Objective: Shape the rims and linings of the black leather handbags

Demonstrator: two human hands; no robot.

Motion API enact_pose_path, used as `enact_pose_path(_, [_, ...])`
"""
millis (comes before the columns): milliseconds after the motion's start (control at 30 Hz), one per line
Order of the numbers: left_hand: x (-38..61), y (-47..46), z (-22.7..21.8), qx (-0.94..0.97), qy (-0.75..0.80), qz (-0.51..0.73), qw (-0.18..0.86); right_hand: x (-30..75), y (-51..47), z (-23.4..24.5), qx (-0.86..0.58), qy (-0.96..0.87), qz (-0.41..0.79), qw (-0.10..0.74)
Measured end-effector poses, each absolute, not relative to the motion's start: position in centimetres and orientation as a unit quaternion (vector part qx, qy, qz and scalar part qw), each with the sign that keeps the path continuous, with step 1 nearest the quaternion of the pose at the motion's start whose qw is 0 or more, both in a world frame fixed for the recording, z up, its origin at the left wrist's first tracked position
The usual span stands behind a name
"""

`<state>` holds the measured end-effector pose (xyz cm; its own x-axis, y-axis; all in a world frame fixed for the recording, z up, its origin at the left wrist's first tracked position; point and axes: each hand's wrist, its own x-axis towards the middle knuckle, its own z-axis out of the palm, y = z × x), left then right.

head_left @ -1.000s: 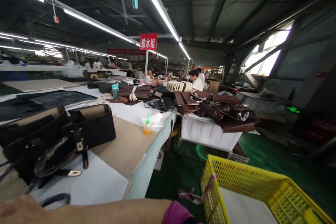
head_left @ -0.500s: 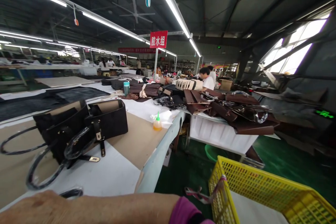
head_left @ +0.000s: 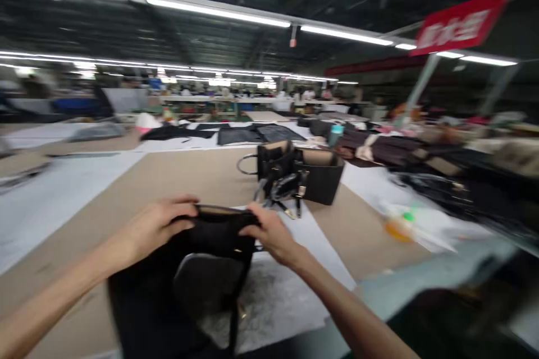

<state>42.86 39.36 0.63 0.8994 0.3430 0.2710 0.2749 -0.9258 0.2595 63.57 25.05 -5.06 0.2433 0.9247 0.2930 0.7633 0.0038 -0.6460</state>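
Note:
A black handbag (head_left: 197,275) lies on the table right in front of me, its open top edge turned away. My left hand (head_left: 158,224) grips the left end of that top edge with the fingers curled over it. At the right end of the same edge my right hand (head_left: 269,233) is closed on it too. A plastic-wrapped handle rests on the bag's front. The frame is blurred by motion.
Two more black handbags (head_left: 298,174) stand just beyond my hands on the tan sheet (head_left: 189,176). A small orange glue bottle (head_left: 398,227) lies at the right, and dark brown leather pieces (head_left: 387,148) are piled further right. Other workers sit at distant tables.
The view has swung left from the yellow basket and the aisle to the tabletop. Both hands are now out in front, holding a black handbag that was not in view before.

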Motion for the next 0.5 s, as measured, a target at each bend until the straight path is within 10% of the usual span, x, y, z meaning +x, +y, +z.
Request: enact_pose_path(500, [42.7, 39.3, 1.0, 0.963, 0.148, 0.175, 0.139, 63.7, 26.3, -6.0, -0.687, -0.593, 0.053, 0.416])
